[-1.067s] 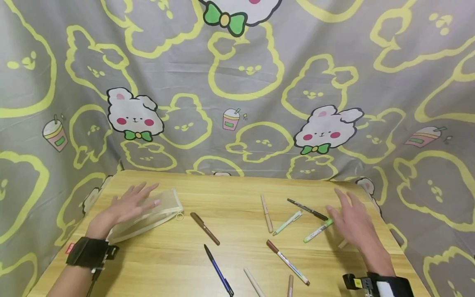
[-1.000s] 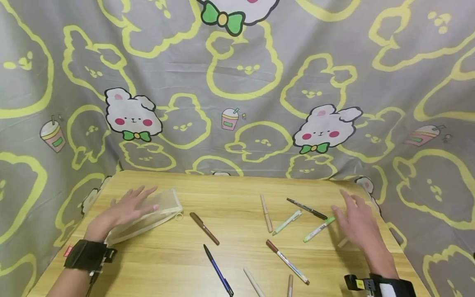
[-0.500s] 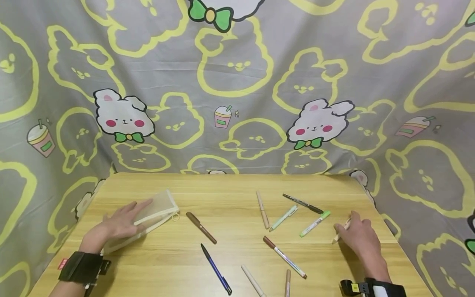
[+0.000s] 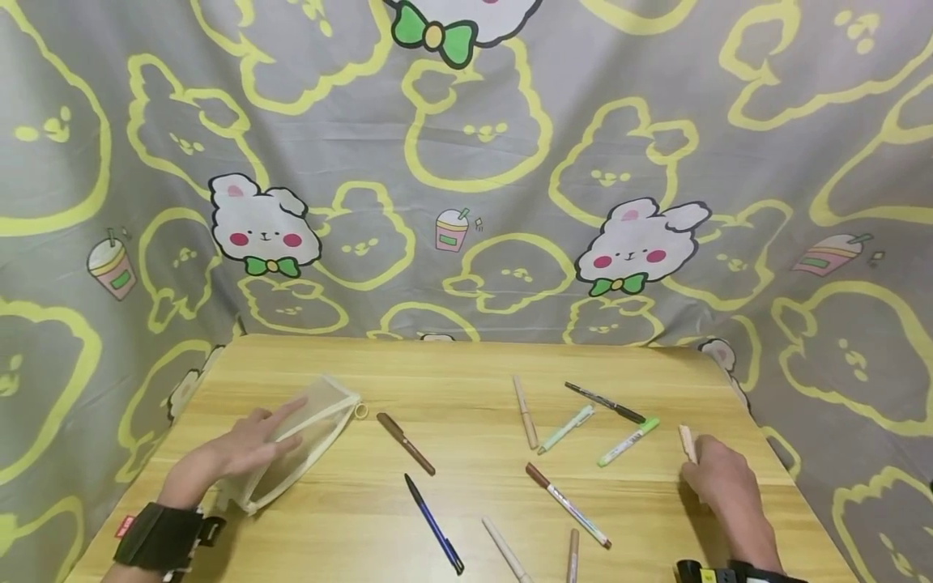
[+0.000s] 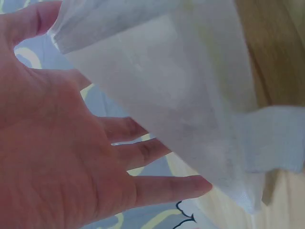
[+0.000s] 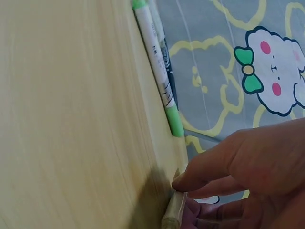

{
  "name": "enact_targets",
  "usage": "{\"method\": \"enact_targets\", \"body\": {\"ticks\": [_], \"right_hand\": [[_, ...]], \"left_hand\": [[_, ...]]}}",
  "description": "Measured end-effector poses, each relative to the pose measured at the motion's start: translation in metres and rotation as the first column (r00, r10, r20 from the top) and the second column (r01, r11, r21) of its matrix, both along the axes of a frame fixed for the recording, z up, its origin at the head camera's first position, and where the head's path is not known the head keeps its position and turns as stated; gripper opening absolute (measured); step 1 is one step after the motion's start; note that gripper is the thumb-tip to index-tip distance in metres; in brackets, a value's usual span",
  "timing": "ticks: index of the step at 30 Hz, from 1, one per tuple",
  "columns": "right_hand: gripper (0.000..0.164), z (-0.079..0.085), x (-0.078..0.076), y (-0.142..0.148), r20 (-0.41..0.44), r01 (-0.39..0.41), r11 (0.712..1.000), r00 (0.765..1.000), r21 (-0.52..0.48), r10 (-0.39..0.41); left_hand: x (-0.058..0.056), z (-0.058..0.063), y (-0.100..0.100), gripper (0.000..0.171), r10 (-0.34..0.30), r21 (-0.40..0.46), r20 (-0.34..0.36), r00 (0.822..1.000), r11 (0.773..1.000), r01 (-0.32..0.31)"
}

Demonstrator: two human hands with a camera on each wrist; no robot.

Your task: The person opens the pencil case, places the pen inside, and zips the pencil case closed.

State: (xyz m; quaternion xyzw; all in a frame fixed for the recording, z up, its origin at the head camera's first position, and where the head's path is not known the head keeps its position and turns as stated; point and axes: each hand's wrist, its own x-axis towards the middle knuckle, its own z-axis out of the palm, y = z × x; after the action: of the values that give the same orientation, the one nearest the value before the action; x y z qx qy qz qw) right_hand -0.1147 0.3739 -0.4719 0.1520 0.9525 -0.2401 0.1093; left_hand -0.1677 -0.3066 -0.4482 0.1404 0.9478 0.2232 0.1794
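A pale translucent mesh zip pouch (image 4: 324, 405) stands tilted at the left of the table, its mouth gaping. My left hand (image 4: 236, 449) touches it, fingers straight and spread; in the left wrist view the thumb tip and some fingertips are hidden behind the pouch fabric (image 5: 157, 86). On the right side, my right hand (image 4: 725, 478) pinches a beige pen (image 4: 687, 441) between thumb and fingers. The right wrist view shows the pen's end (image 6: 174, 212) close over the wood, with a green-capped highlighter (image 6: 157, 62) lying just beyond.
Several pens lie scattered between my hands: a brown pen (image 4: 406, 444), a blue pen (image 4: 433, 525), a brown-capped marker (image 4: 568, 506), a mint pen (image 4: 566, 429) and a black pen (image 4: 605, 402). More beige pens (image 4: 506, 551) lie near the front. A patterned curtain (image 4: 481, 162) borders the table's back.
My right hand has come down onto the beige pen and now grips it, with its end turned up. My left hand has shifted slightly towards me, and the pouch's mouth has widened.
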Motion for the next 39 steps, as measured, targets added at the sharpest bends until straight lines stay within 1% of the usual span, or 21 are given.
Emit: {"method": "enact_targets", "body": {"ticks": [2,6,9,12,15,18,19,20,22,24,25,26,27,30,32,38,39], "right_hand": [[0.034,0.001,0.002,-0.001,-0.005,0.001,1.0,1.0,-0.012,-0.001],[0.058,0.006,0.004,-0.005,-0.043,-0.012,1.0,0.999,-0.016,0.012],[0.056,0.015,0.003,-0.009,-0.097,-0.033,0.999,0.995,-0.006,0.032],[0.053,0.027,0.001,-0.017,-0.159,-0.068,0.998,0.985,0.0,0.067],[0.054,0.039,-0.002,-0.031,-0.222,-0.1,0.995,0.97,0.001,0.098],[0.052,0.049,-0.005,-0.048,-0.278,-0.122,0.993,0.954,-0.002,0.116],[0.052,0.052,-0.006,-0.053,-0.291,-0.126,0.992,0.949,-0.004,0.12],[0.051,0.054,-0.007,-0.059,-0.303,-0.132,0.991,0.945,-0.006,0.123],[0.051,0.058,-0.009,-0.071,-0.321,-0.139,0.99,0.938,-0.015,0.127],[0.05,0.061,-0.012,-0.082,-0.342,-0.15,0.989,0.93,-0.016,0.136],[0.049,0.062,-0.013,-0.087,-0.351,-0.157,0.987,0.926,-0.017,0.141],[0.048,0.062,-0.014,-0.092,-0.362,-0.164,0.986,0.921,-0.018,0.146],[0.048,0.063,-0.016,-0.096,-0.369,-0.17,0.985,0.917,-0.021,0.15],[0.047,0.064,-0.02,-0.109,-0.392,-0.196,0.98,0.904,-0.025,0.171],[0.047,0.065,-0.022,-0.116,-0.396,-0.205,0.978,0.902,-0.039,0.174],[0.045,0.063,-0.025,-0.133,-0.399,-0.222,0.972,0.9,-0.077,0.174],[0.045,0.062,-0.026,-0.135,-0.399,-0.227,0.971,0.9,-0.081,0.177]], "left_hand": [[0.001,-0.001,0.001,0.071,0.005,0.008,-0.014,1.0,1.0,-0.005],[0.005,-0.003,0.003,0.073,0.031,0.028,-0.008,0.999,0.999,-0.031],[0.007,-0.001,0.006,0.073,0.03,0.047,0.018,0.999,0.998,-0.031],[0.009,0.0,0.01,0.072,0.018,0.079,0.049,0.999,0.997,-0.021],[0.009,0.002,0.014,0.071,-0.002,0.141,0.077,0.997,0.99,-0.009],[0.009,0.003,0.019,0.069,-0.027,0.209,0.095,0.995,0.978,0.006],[0.009,0.004,0.022,0.07,-0.03,0.227,0.114,0.993,0.974,0.003],[0.01,0.005,0.023,0.069,-0.028,0.238,0.117,0.993,0.971,-0.001],[0.011,0.006,0.028,0.071,-0.015,0.25,0.141,0.99,0.968,-0.021],[0.012,0.006,0.032,0.073,0.023,0.264,0.192,0.981,0.962,-0.074],[0.012,0.007,0.034,0.073,0.032,0.271,0.202,0.979,0.959,-0.087],[0.012,0.007,0.037,0.073,0.033,0.274,0.191,0.981,0.958,-0.085],[0.013,0.008,0.04,0.074,0.046,0.283,0.218,0.975,0.953,-0.108],[0.014,0.011,0.047,0.073,0.054,0.305,0.239,0.97,0.944,-0.128],[0.013,0.012,0.051,0.073,0.054,0.315,0.248,0.967,0.94,-0.133],[0.009,0.012,0.056,0.076,0.073,0.349,0.31,0.948,0.919,-0.184],[0.009,0.012,0.056,0.078,0.089,0.351,0.339,0.937,0.912,-0.214]]}}
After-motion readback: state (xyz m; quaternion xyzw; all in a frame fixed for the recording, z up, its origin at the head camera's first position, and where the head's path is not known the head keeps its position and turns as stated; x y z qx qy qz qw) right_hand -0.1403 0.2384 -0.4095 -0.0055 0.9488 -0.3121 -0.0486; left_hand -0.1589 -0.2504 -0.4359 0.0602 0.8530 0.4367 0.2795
